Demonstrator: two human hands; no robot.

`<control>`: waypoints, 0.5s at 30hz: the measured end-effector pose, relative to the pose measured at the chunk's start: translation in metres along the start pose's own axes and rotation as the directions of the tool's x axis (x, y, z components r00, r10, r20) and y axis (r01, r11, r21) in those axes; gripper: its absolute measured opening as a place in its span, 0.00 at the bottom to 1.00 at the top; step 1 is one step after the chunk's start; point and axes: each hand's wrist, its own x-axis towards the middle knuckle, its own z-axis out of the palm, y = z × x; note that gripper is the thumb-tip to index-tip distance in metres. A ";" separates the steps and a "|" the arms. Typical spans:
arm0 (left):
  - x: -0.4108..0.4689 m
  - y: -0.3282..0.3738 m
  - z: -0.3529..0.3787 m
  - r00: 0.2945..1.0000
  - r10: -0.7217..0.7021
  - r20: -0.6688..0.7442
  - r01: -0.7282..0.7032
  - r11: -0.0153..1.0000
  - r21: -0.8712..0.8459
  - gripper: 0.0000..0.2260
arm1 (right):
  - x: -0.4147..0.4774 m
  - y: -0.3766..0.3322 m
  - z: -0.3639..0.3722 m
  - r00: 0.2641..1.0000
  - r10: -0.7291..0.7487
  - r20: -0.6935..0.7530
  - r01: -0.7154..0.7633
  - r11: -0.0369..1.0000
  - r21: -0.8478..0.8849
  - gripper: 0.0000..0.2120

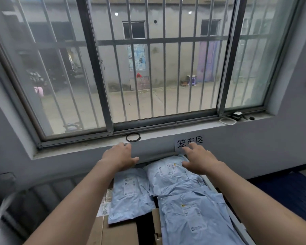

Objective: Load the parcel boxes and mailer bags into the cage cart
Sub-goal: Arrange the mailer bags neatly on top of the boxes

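Observed: both arms are stretched forward over the loaded cage cart (209,183), which stands against the wall below the barred window. The left hand (119,156) hangs at the far edge of the load, fingers spread and relaxed, holding nothing. The right hand (198,159) is in the same state, fingers splayed above the far mailer bag (168,172) and partly covering the paper sign (189,143) fixed under the window sill (166,133). Whether either hand touches a bag cannot be told from this angle.

Contents of the cart: three pale blue mailer bags lie on top with their labels up. The far one sits against the back, the left mailer bag (131,193) lies beside and slightly under it, and the near mailer bag (193,218) overlaps the right side. Beneath them are brown parcel boxes: one cardboard box (117,232) at the near left, and a second box (156,225) showing only an edge. A dark gap (143,227) is open between the two boxes.

Assessment: loading appears well advanced, and the step in hand looks like settling the top layer. To do it well, press the far bag flat with open palms and square it to the back rail. Keep the bags' weight over the boxes, not over the gap, where a bag could sag or slip down. The bags look soft and slippery, so overlapped edges should be smoothed, not tugged.

Also noted: a black ring (133,137) lies on the sill.
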 end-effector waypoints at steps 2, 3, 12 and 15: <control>0.002 0.000 0.002 1.000 0.027 0.012 -0.027 1.000 0.002 0.29 | -0.004 -0.001 0.002 1.000 0.017 0.005 -0.017 1.000 0.001 0.32; 0.003 0.000 0.005 0.999 0.038 0.020 -0.038 0.999 0.003 0.28 | -0.007 -0.001 0.004 1.000 0.025 0.011 -0.025 1.000 0.000 0.32; 0.008 0.013 0.042 0.988 0.104 0.112 -0.103 0.995 -0.015 0.27 | -0.013 0.020 0.037 0.996 0.047 0.076 -0.046 0.999 -0.012 0.34; 0.014 0.028 0.051 0.988 0.089 0.129 -0.088 0.996 -0.014 0.26 | -0.009 0.036 0.048 0.994 0.040 0.098 -0.038 0.999 -0.023 0.34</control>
